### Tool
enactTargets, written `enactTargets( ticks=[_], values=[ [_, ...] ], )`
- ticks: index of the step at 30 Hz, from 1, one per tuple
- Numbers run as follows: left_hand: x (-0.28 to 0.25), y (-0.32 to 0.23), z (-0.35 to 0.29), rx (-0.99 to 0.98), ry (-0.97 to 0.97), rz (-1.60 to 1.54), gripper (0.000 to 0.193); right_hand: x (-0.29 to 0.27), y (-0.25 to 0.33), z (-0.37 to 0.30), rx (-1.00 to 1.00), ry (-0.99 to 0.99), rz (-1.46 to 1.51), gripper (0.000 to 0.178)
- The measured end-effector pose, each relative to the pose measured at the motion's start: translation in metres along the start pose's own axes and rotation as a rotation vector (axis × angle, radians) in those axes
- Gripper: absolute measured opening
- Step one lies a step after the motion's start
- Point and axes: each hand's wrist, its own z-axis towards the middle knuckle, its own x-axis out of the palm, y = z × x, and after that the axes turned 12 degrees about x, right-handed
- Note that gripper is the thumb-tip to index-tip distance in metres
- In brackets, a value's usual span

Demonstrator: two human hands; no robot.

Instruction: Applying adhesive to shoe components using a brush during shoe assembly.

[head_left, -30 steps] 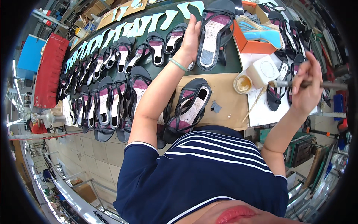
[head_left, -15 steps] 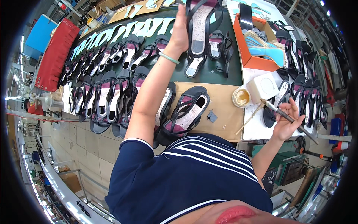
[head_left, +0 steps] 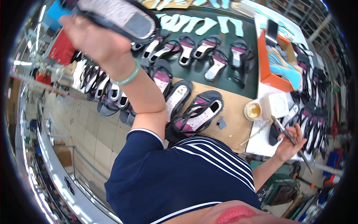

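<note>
My left hand is raised at the upper left, holding up a black sandal with a pale insole and a grey heel patch. Its thumb is hidden, and the sandal's toe runs out of the picture. At the right, my right hand grips a long-handled brush, bristles pointing toward a glass jar of yellowish glue. A white square container stands beside the jar. Below my left forearm, another black strappy sandal lies on a brown cardboard sheet.
Several black sandals stand in rows on the dark green table, with pale strips behind them. An orange box holds light-blue shoe pieces. More sandals crowd the right side. A thin stick lies near the jar.
My left hand has swung the held sandal left and closer to the camera, tilting it. My right hand keeps the brush in much the same pose. The whole view has shifted.
</note>
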Motion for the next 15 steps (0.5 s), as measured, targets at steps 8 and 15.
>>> enactTargets(
  ticks=[8, 15],
  values=[
    [-0.093, -0.088, 0.03, 0.723, -0.616, 0.116, 0.05, 0.002, 0.0, 0.005, 0.02, 0.061, -0.052, 0.067],
    [-0.19, -0.134, 0.064, 0.949, -0.793, 0.357, 0.044, 0.015, -0.001, 0.016, 0.009, 0.129, -0.061, 0.066]
  ],
)
